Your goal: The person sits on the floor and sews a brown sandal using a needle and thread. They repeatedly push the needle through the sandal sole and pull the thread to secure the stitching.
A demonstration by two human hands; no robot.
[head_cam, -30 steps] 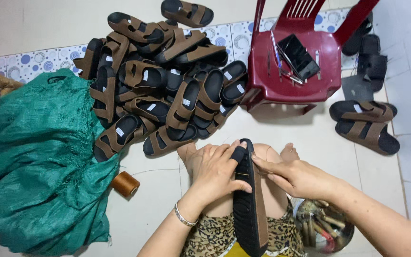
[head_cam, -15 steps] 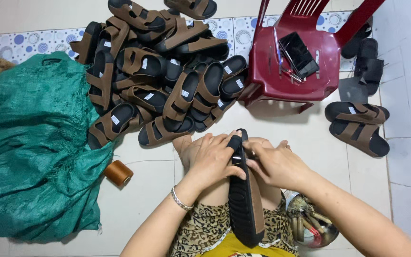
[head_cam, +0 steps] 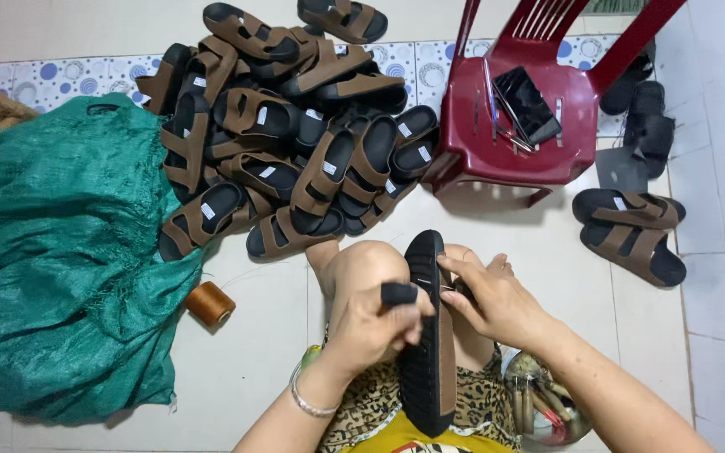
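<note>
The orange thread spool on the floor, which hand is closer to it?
Left. The left hand grips the sandal just right of the spool; the right hand is on the sandal's far side, farther away.

Sandal sole on edge in lap, both hands on it.
L hand point(head_cam: 375, 323) grips the black sandal sole point(head_cam: 428, 335) at mid-length w/ a small black strap piece point(head_cam: 399, 294) under the thumb; R hand point(head_cam: 497, 302) pinches the sole's upper edge from the other side. Sole stands on edge over the knees, tread facing L. Silver bracelet point(head_cam: 308, 403) on L wrist. Ahead on the floor: pile of brown sandals point(head_cam: 287, 134), green mesh sack point(head_cam: 60, 260) to the L, brown thread spool point(head_cam: 210, 304) just beside the sack. Red plastic chair point(head_cam: 539, 117) w/ a phone point(head_cam: 528, 104) on the seat; finished sandal pair point(head_cam: 628, 231) to the R. Metal bowl of tools point(head_cam: 543, 403) by the R forearm.
</note>
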